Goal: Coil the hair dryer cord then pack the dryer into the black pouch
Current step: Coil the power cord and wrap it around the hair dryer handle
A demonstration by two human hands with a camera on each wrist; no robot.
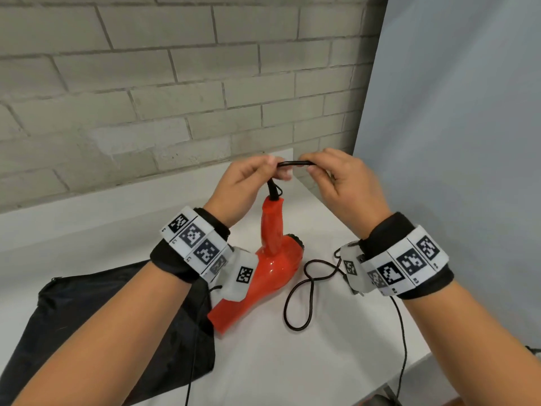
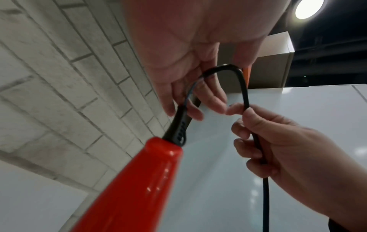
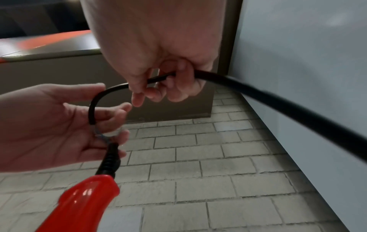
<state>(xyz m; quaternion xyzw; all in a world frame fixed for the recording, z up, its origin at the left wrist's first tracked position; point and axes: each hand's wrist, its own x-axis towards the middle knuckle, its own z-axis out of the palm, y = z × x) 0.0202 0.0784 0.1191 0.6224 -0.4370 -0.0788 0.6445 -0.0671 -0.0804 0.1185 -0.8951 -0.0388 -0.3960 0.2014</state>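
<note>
A red dryer (image 1: 263, 273) lies on the white tabletop (image 1: 292, 361), nozzle toward the person and handle tilted up toward the brick wall (image 1: 146, 83). Its black cord (image 1: 294, 163) leaves the handle end through a ribbed sleeve and bends over in a short arch between the two hands, both raised above the handle. The left hand (image 1: 243, 189) has its grip on the cord just past the sleeve, thumb and fingertips pinching it; the other fingers (image 2: 214, 102) are only loosely bent. The right hand (image 1: 348, 189) has its fingers curled round the cord on the far side of the arch, a closed grip, and in the right wrist view the cord runs out from behind that hand toward the camera. The rest of the cord lies slack on the tabletop right of the dryer, making one loose loop (image 1: 301, 297) and then trailing off toward the near edge. The black pouch (image 1: 87, 332) lies flat on the tabletop at the left, just beside the dryer's nozzle, partly hidden under the left forearm. Both wrists wear black bands with white marker tags (image 1: 193, 244).
</note>
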